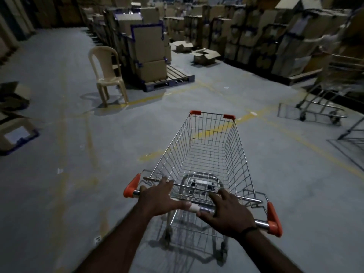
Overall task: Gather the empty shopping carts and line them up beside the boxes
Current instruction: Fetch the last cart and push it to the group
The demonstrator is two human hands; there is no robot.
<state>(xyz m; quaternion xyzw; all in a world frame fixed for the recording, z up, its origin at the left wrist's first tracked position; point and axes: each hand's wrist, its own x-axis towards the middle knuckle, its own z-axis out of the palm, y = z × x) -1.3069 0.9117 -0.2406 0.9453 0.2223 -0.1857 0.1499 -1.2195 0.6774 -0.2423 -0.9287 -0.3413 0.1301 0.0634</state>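
Bottom centre: both hands are on the handle (204,209) of an empty cart (206,154).
- Left hand (160,196): palm pressing on the bar, fingers stretched forward to the basket's rear wire, thumb laid along the bar. It is not closed round the bar.
- Right hand (228,213): fingers splayed and bent over the bar, thumb on the near side, a loose wrap.
- Cart: lower centre of frame, nose pointing up-frame. The basket is bare apart from the folded seat flap (201,182).

Step in hand, as I judge it: wheel this cart to the row. The parked carts (323,99) stand at the right edge, blurred, beside the stacked boxes (285,40) at upper right, so the nose needs swinging right.
- Close the left hand round the bar for steering.
- Push harder on the left end to turn.
- Come in parallel to the parked frames so the cart sits flush.

Surroundings:
- Yellow floor lines (216,129) cross just ahead.
- A wire grid (287,112) lies low beside the parked carts. I cannot tell whether it is a loose panel or a shadow, so give it room.
- A plastic chair (107,71) stands left of centre, just beside a loaded pallet (173,77).
- Open cartons (205,56) sit on the floor further up. These look clear of a rightward path.
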